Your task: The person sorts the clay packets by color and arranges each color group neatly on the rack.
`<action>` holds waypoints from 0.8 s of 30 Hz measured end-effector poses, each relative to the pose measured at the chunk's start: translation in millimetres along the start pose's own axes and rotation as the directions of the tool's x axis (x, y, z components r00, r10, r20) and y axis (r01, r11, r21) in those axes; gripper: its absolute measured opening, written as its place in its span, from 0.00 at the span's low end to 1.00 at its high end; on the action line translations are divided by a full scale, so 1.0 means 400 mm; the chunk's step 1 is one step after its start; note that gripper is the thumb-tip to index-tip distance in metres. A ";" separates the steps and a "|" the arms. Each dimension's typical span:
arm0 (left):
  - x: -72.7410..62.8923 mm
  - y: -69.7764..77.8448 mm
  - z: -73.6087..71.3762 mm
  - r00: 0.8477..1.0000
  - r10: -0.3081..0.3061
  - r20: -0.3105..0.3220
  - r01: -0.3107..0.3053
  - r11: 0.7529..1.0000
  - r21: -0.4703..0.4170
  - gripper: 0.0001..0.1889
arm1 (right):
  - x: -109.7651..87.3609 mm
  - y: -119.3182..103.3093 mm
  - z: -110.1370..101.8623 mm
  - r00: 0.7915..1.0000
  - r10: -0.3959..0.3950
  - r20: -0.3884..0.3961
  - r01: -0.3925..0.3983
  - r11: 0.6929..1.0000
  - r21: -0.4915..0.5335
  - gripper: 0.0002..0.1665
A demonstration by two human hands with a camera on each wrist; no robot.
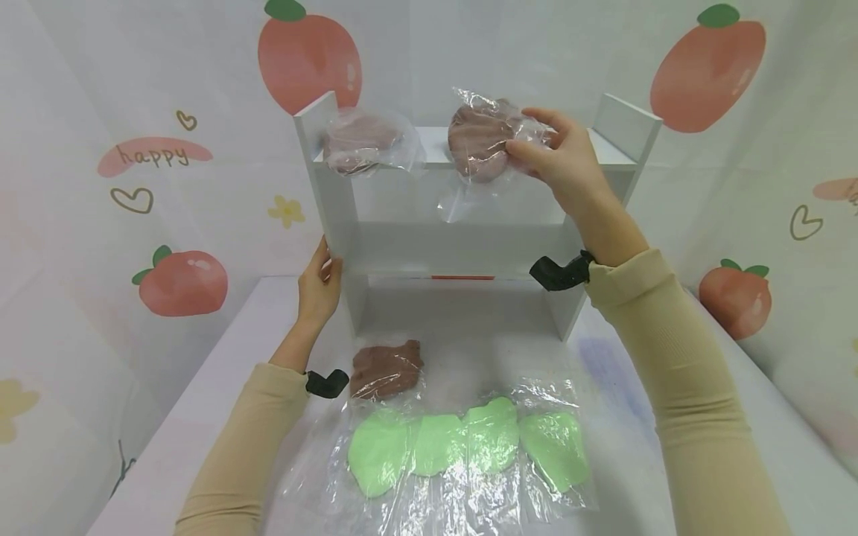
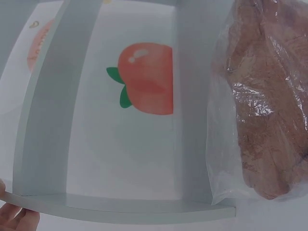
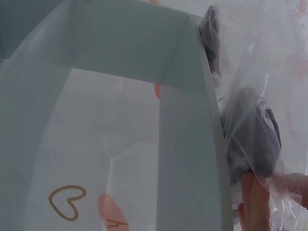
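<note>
At the top of a white shelf unit, my right hand pinches the right side of a clear plastic bag with a flat brown slab inside. The slab stands tilted over the front edge of the top board; in the right wrist view the bagged brown slab shows beside that board. Lower down, my left hand grips the unit's left side panel, with the thumb and fingers on either side of its edge. Another bagged brown slab lies on the top board's left end.
On the table before the unit lies a third bagged brown slab. Several bagged light-green pieces lie in a row nearer to me. Behind the unit hangs a white cloth printed with fruit. A raised end panel bounds the top board's right side.
</note>
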State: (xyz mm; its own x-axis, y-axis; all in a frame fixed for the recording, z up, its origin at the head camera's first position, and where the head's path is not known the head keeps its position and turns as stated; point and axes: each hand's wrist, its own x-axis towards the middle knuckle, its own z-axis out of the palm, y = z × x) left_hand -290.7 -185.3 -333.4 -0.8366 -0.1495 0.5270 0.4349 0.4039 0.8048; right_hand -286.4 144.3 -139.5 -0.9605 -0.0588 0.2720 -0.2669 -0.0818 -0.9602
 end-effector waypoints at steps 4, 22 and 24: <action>-0.004 0.014 -0.003 1.000 -0.009 0.003 0.009 1.000 0.001 0.28 | 0.014 -0.006 0.011 0.998 0.060 0.030 -0.057 0.996 -0.067 0.39; -0.002 0.003 -0.003 1.000 -0.008 0.005 0.008 1.000 -0.002 0.28 | 0.053 -0.016 0.060 0.996 0.086 -0.010 -0.082 0.900 -0.428 0.39; -0.002 0.004 -0.003 1.000 -0.007 0.006 0.007 1.000 -0.006 0.29 | 0.056 -0.018 0.064 0.996 0.091 -0.013 -0.087 0.883 -0.461 0.39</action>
State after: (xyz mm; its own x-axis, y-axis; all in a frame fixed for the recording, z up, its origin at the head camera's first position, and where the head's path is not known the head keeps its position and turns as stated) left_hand -288.9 -185.7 -332.2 -0.8418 -0.1467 0.5195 0.4308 0.3974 0.8102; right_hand -304.1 118.0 -125.0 -0.9817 -0.0527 0.1828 -0.1887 0.3911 -0.9008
